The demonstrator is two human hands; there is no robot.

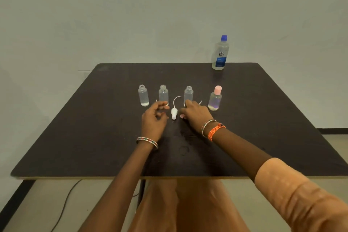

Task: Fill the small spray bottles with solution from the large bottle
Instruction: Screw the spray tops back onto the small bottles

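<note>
Three small clear bottles stand uncapped in a row: the left bottle, the middle bottle and the right bottle. A white spray head with a curved tube lies on the table between my hands. My left hand hovers in front of the middle bottle, fingers curled and apart; a thin tube end shows behind it. My right hand lies palm down before the right bottle, another tube tip poking out beside it. The large blue-capped bottle stands capped at the far right.
A fourth small bottle with a pink cap stands right of the row. The dark square table ends at a pale wall behind. A cable runs over the floor under the near left edge.
</note>
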